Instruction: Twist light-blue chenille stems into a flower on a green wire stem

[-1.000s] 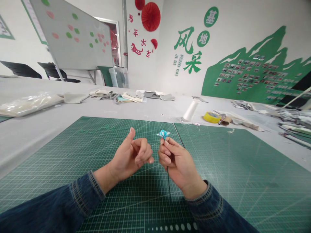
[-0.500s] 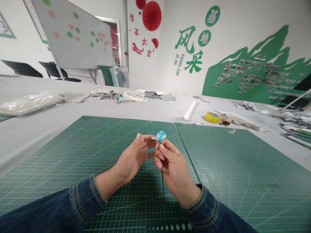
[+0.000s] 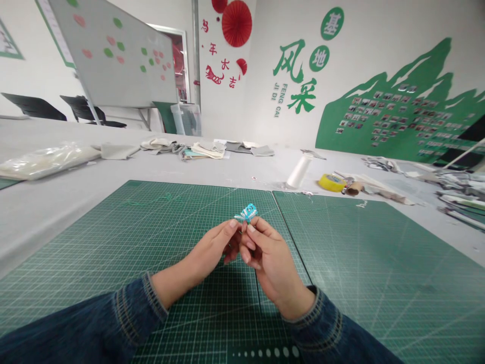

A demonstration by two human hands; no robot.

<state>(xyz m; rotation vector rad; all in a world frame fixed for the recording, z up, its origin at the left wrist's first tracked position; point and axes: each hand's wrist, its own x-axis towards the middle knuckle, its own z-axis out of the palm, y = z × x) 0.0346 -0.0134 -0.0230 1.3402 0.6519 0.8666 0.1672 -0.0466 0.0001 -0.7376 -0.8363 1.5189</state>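
Between the fingertips of my right hand (image 3: 271, 258) is a small bright-blue and white ornament (image 3: 249, 212), shaped a bit like a flower or butterfly. My right thumb and forefinger pinch its base, and the other fingers curl beneath. A thin dark stick (image 3: 258, 293) runs down below the right hand; its join to the ornament is hidden by the fingers. My left hand (image 3: 210, 247) is closed, with its thumb and fingertips pressed together at the ornament's left lower side. Both hands are held above a green cutting mat (image 3: 159, 237).
A second cutting mat (image 3: 371, 258) adjoins on the right. Beyond them lie a white thread cone (image 3: 299, 173), a yellow tape roll (image 3: 332, 182) and cloth pieces (image 3: 206, 149). A plastic-wrapped bundle (image 3: 49, 161) lies at left. Green thread scraps (image 3: 168, 197) lie on the left mat.
My left hand has gone from spread fingers to a pinch beside the ornament. The ornament has tilted slightly, and the dark stick's lower end has swung a little to the right.
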